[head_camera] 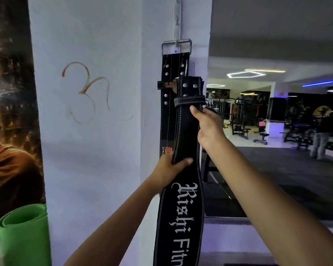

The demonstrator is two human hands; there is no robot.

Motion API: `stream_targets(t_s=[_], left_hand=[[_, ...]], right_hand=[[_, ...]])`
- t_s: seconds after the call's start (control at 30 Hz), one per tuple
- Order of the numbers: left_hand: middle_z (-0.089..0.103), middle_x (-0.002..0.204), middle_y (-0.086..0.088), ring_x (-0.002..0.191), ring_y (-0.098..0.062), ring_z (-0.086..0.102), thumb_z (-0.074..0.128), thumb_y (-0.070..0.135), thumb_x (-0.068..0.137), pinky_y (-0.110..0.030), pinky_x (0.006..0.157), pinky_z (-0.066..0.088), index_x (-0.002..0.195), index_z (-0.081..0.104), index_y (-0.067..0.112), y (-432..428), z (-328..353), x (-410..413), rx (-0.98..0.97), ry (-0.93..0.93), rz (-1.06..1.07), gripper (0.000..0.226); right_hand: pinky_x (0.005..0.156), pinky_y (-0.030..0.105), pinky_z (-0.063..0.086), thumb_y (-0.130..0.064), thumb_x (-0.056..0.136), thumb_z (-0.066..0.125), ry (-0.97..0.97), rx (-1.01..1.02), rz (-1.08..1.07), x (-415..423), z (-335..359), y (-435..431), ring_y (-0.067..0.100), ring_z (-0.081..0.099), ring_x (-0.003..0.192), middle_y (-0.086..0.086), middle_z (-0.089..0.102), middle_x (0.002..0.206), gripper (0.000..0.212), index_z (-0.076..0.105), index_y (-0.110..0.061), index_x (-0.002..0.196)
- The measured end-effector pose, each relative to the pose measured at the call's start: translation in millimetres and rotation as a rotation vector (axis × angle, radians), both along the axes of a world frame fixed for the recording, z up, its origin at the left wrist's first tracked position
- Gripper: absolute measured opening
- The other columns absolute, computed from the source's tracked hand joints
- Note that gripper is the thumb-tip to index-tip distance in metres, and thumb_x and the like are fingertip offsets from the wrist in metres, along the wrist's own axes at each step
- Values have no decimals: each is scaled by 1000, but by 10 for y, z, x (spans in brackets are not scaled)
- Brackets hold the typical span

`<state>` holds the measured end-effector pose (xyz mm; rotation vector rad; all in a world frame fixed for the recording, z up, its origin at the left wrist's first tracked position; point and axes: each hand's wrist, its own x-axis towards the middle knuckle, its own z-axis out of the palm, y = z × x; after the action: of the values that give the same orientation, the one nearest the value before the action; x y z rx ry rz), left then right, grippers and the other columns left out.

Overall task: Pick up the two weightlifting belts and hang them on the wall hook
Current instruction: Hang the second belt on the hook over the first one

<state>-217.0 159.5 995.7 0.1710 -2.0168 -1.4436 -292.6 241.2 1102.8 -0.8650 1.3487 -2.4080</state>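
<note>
Head view shows both hands raised to a white pillar. The right hand [204, 125] is closed around the upper part of the second belt [183, 189], thumb across its front just below the stitched keeper loop [189, 100], fingers wrapped behind the right edge. The left hand [171, 166] is lower and grips the same belt where it narrows, thumb laid across the front, above the white lettering on the wide back panel. Held this way, the belt stands almost upright between the two hands, its riveted top end near the pillar and its lower end running out of the bottom of the frame.

Just behind and to the left of it hangs the first belt [166, 104], flat against the pillar, its metal buckle [176, 46] caught over the wall hook [175, 42]. That belt looks finished with. The held belt's top end sits well below the hook, overlapping the hung belt, so its hanging is judged not yet done; whether its buckle is in view cannot be told.

Further out, to the left on the pillar face there is a reddish scrawl [88, 91], and a rolled green mat [25, 233] stands at the near left corner. To the right, gym equipment stands far off.
</note>
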Motion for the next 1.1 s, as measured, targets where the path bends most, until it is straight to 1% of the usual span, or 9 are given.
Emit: stream_targets(t_s=[0.1, 0.23, 0.33, 0.5, 0.7, 0.8, 0.93, 1.03, 1.1], left_hand=[[71, 76, 8, 70, -4, 70, 72, 20, 80, -17, 65, 55, 87, 64, 22, -108, -364, 85, -53, -178, -58, 10], [73, 82, -3, 76, -18, 71, 67, 19, 85, -24, 68, 58, 94, 66, 8, -164, -233, 50, 115, 6, -32, 14], [73, 81, -6, 76, -20, 71, 64, 22, 86, -26, 67, 59, 92, 65, 5, -146, -222, -34, 219, 103, -2, 18], [75, 98, -8, 87, -19, 73, 70, 20, 82, -25, 73, 58, 101, 67, 10, -202, -782, 61, 131, -149, -34, 22], [72, 99, -9, 94, -26, 71, 67, 13, 84, -33, 82, 59, 100, 64, 12, -163, -604, 1, 155, -90, -105, 16], [72, 107, -10, 97, -21, 70, 69, 9, 82, -30, 84, 58, 105, 63, 11, -159, -836, 65, 118, -188, -145, 25], [72, 109, -8, 96, -17, 71, 70, 9, 80, -32, 84, 58, 109, 64, 9, -143, -1232, 198, 120, -339, -158, 30], [72, 100, -3, 88, -15, 70, 66, 21, 84, -32, 80, 57, 98, 66, 18, -140, -920, 158, 202, -207, -147, 14], [70, 92, -1, 83, -15, 67, 59, 38, 87, -33, 79, 54, 96, 66, 20, -148, -514, 66, 235, -60, -71, 22]], right_hand=[[107, 36, 40, -8, 81, 67, -1, -7, -39, 26, 15, 33, 19, 58, 107, 6, 69, 105, 11, 66, -18, 76], [110, 32, 34, -8, 81, 68, -7, -38, -82, 98, 43, 53, 22, 56, 116, 15, 64, 123, 11, 62, -12, 89], [102, 26, 35, -7, 80, 68, -10, -59, -98, 168, 69, 49, 24, 53, 122, 15, 64, 123, 11, 61, -14, 86], [110, 31, 30, -7, 81, 68, -11, -55, -90, 170, 53, 82, 11, 51, 106, 12, 64, 121, 17, 59, -14, 93], [99, 26, 40, -5, 80, 68, -3, -93, -151, 122, 41, 98, 13, 54, 98, 12, 67, 112, 22, 65, -5, 102], [98, 24, 36, -5, 81, 67, -18, -77, -157, 98, -20, 127, 19, 56, 112, 12, 65, 114, 17, 61, -11, 97], [107, 29, 34, -7, 81, 67, -41, -58, -166, 102, -122, 123, 24, 51, 125, 16, 60, 128, 32, 59, -6, 111], [108, 28, 34, -7, 81, 68, -28, -29, -154, 107, -177, 90, 23, 54, 121, 15, 63, 124, 27, 63, -5, 107], [106, 28, 35, -5, 81, 67, -39, -21, -145, 102, -216, 64, 19, 56, 112, 16, 64, 120, 17, 62, -9, 97]])
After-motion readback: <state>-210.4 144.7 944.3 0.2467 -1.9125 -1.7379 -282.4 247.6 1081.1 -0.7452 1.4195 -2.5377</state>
